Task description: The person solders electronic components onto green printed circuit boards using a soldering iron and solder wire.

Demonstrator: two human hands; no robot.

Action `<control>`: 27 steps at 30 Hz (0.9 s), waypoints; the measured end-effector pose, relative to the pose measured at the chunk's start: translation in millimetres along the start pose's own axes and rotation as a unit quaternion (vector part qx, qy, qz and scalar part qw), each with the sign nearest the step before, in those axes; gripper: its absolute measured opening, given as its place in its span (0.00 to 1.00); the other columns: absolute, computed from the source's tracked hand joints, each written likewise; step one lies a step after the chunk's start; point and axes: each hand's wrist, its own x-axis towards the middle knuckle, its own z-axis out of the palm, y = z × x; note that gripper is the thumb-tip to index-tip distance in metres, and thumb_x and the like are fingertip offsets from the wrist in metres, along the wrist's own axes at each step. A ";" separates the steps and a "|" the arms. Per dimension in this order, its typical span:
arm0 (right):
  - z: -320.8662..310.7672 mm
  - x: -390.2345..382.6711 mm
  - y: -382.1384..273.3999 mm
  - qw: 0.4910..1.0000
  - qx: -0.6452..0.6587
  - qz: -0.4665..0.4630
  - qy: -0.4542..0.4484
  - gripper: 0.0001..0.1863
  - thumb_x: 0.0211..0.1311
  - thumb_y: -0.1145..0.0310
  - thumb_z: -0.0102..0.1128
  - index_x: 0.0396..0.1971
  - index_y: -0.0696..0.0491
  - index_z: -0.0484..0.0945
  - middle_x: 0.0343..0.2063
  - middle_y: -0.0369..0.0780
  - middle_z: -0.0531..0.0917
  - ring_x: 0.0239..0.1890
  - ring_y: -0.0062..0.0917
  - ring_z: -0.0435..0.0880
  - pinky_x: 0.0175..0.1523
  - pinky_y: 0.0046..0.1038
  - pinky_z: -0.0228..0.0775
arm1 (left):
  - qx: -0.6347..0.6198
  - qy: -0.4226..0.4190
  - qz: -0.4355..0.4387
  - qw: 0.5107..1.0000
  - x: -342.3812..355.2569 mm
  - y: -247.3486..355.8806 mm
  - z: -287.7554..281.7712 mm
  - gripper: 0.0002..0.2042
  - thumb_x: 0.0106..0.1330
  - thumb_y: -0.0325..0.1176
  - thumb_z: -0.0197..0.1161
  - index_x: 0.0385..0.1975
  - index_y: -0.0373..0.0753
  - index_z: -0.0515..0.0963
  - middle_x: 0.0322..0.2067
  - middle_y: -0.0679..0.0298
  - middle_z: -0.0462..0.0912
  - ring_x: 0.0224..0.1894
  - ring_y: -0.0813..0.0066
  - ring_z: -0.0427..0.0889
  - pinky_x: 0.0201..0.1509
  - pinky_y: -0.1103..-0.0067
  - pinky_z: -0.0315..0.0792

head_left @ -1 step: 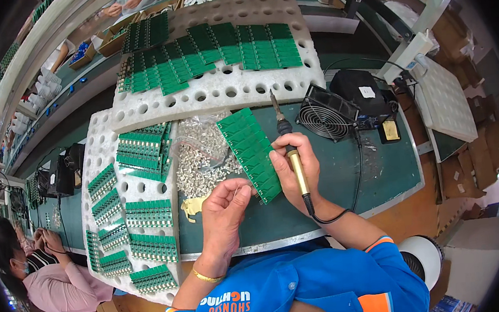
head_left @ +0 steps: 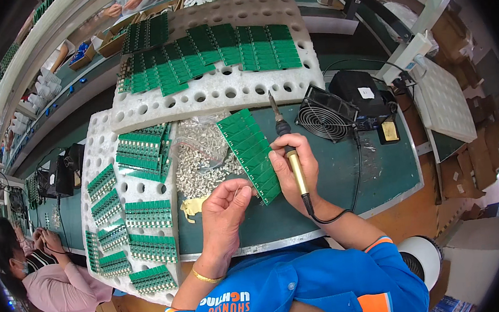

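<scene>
In my right hand (head_left: 295, 164) is a soldering iron (head_left: 297, 170) with a gold-coloured handle, its metal tip pointing up and away from me. The thumb and fingertips of that hand also touch the right edge of a long green circuit board (head_left: 250, 153). My left hand (head_left: 227, 207) is closed, its thumb and forefinger pinched at the board's lower left edge. A thin pale strand shows by those fingertips, too fine to name surely. The board slants over the bench between both hands, and small pins stick out at its near end.
Small silvery metal parts (head_left: 201, 174) lie heaped beside a clear plastic bag (head_left: 206, 130). White foam trays (head_left: 198, 104) hold several green boards (head_left: 148, 214). A black fan (head_left: 325, 115) stands right, near a black box (head_left: 359, 91). A co-worker (head_left: 51, 277) sits at the left.
The circuit board has tilted very slightly, and the soldering iron's tip has shifted a touch to the left. Both hands keep nearly the same place and grip.
</scene>
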 end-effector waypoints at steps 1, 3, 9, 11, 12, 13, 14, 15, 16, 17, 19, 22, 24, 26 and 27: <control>0.2 0.4 -1.0 1.000 -0.002 -0.003 0.000 0.08 0.63 0.78 0.59 0.41 0.56 0.72 0.32 0.37 0.74 0.29 0.20 0.73 0.34 0.22 0.68 | 0.006 -0.008 0.000 1.000 -0.6 1.0 0.8 0.07 0.67 0.31 0.64 0.41 0.38 0.78 0.33 0.69 0.82 0.19 0.95 0.62 0.19 0.92 0.51; 1.4 -1.1 -3.2 0.999 0.030 0.016 -0.006 0.08 0.65 0.78 0.57 0.41 0.56 0.72 0.33 0.37 0.75 0.29 0.19 0.73 0.34 0.21 0.67 | 0.010 -0.019 0.002 1.000 -1.3 1.1 3.5 0.08 0.66 0.31 0.65 0.42 0.37 0.78 0.33 0.68 0.82 0.19 0.95 0.62 0.18 0.92 0.51; 3.5 -1.3 -7.2 0.998 0.047 0.049 -0.008 0.06 0.67 0.77 0.55 0.42 0.55 0.72 0.31 0.34 0.77 0.28 0.15 0.71 0.34 0.20 0.67 | -0.009 -0.034 0.030 0.999 -1.2 0.9 12.3 0.08 0.66 0.30 0.65 0.42 0.37 0.78 0.32 0.69 0.82 0.20 0.95 0.64 0.19 0.92 0.52; 2.6 -1.6 -6.5 0.998 0.041 0.051 -0.013 0.06 0.67 0.77 0.55 0.42 0.55 0.72 0.31 0.34 0.77 0.28 0.14 0.71 0.34 0.19 0.67 | -0.017 -0.050 0.015 0.998 -0.8 -0.2 9.7 0.08 0.67 0.26 0.63 0.44 0.33 0.78 0.37 0.65 0.83 0.39 0.85 0.78 0.43 0.88 0.71; 2.0 -1.9 -7.1 0.998 0.040 0.050 -0.014 0.06 0.67 0.77 0.55 0.42 0.55 0.72 0.31 0.34 0.77 0.28 0.14 0.71 0.34 0.19 0.67 | -0.018 -0.050 0.016 0.998 -0.9 -0.2 9.7 0.08 0.67 0.26 0.63 0.44 0.33 0.78 0.37 0.65 0.83 0.39 0.85 0.78 0.43 0.88 0.71; 1.2 -1.9 -7.8 0.997 0.045 0.061 -0.016 0.06 0.68 0.76 0.55 0.43 0.55 0.72 0.31 0.34 0.78 0.28 0.14 0.71 0.34 0.19 0.67 | -0.017 -0.054 0.014 0.998 -0.4 -0.2 10.2 0.08 0.67 0.26 0.63 0.44 0.33 0.78 0.38 0.65 0.83 0.40 0.84 0.79 0.44 0.88 0.72; 0.6 -1.8 -8.4 0.996 0.049 0.073 -0.019 0.06 0.68 0.76 0.55 0.43 0.55 0.72 0.31 0.34 0.78 0.29 0.14 0.71 0.34 0.19 0.67 | -0.016 -0.057 0.012 0.998 0.0 0.0 10.7 0.08 0.67 0.25 0.63 0.43 0.33 0.78 0.38 0.65 0.83 0.40 0.84 0.79 0.44 0.88 0.72; 0.7 -1.7 -8.2 0.996 0.048 0.072 -0.020 0.06 0.68 0.76 0.55 0.43 0.55 0.72 0.31 0.34 0.78 0.29 0.14 0.71 0.34 0.19 0.67 | -0.017 -0.057 0.013 0.998 0.1 0.1 11.5 0.08 0.67 0.25 0.63 0.43 0.33 0.78 0.38 0.65 0.83 0.40 0.84 0.79 0.44 0.88 0.72; 0.9 -1.8 -7.1 0.996 0.048 0.069 -0.019 0.06 0.68 0.76 0.55 0.43 0.55 0.72 0.31 0.34 0.78 0.29 0.14 0.71 0.34 0.19 0.67 | -0.023 -0.056 0.013 0.998 0.3 -0.1 13.0 0.08 0.67 0.26 0.63 0.43 0.33 0.78 0.38 0.65 0.83 0.41 0.84 0.79 0.45 0.87 0.72; 0.9 -1.9 -6.7 0.997 0.047 0.066 -0.018 0.06 0.68 0.76 0.55 0.43 0.55 0.72 0.32 0.35 0.78 0.29 0.14 0.72 0.35 0.19 0.67 | -0.028 -0.055 0.013 0.998 0.4 -0.2 14.6 0.08 0.67 0.26 0.63 0.43 0.33 0.78 0.38 0.65 0.83 0.41 0.84 0.79 0.46 0.87 0.73; 0.2 -2.0 -7.3 0.996 0.044 0.070 -0.022 0.06 0.68 0.75 0.55 0.43 0.55 0.72 0.32 0.35 0.78 0.29 0.14 0.72 0.35 0.19 0.67 | -0.024 -0.045 0.018 0.999 0.5 0.2 20.8 0.08 0.66 0.28 0.65 0.43 0.35 0.78 0.35 0.67 0.83 0.31 0.89 0.72 0.33 0.89 0.63; 0.6 -4.0 -4.5 0.994 0.057 0.088 -0.026 0.07 0.69 0.75 0.55 0.44 0.55 0.72 0.32 0.34 0.78 0.30 0.15 0.72 0.36 0.20 0.68 | -0.020 -0.037 0.026 0.999 0.8 0.0 23.4 0.08 0.65 0.29 0.66 0.42 0.36 0.79 0.31 0.69 0.83 0.21 0.94 0.64 0.20 0.91 0.53; 0.8 -5.1 -1.2 0.992 0.071 0.102 -0.027 0.07 0.69 0.74 0.55 0.44 0.55 0.72 0.32 0.34 0.78 0.30 0.15 0.72 0.36 0.20 0.68 | -0.022 -0.040 0.028 0.999 1.4 -0.1 24.3 0.09 0.65 0.29 0.66 0.42 0.36 0.79 0.31 0.69 0.82 0.21 0.94 0.64 0.20 0.91 0.53; 1.3 -6.2 0.8 0.988 0.089 0.121 -0.027 0.07 0.69 0.73 0.55 0.44 0.55 0.72 0.31 0.34 0.78 0.29 0.15 0.71 0.36 0.20 0.67 | -0.019 -0.039 0.028 0.999 1.8 -0.8 24.0 0.08 0.65 0.29 0.66 0.41 0.36 0.79 0.31 0.70 0.82 0.20 0.94 0.64 0.20 0.91 0.53; 1.0 -5.9 0.9 0.988 0.089 0.121 -0.027 0.07 0.69 0.73 0.55 0.44 0.55 0.72 0.31 0.34 0.78 0.29 0.15 0.71 0.36 0.20 0.67 | -0.019 -0.038 0.028 0.999 2.0 -0.7 22.9 0.08 0.65 0.29 0.66 0.41 0.36 0.79 0.31 0.70 0.82 0.20 0.94 0.64 0.20 0.91 0.53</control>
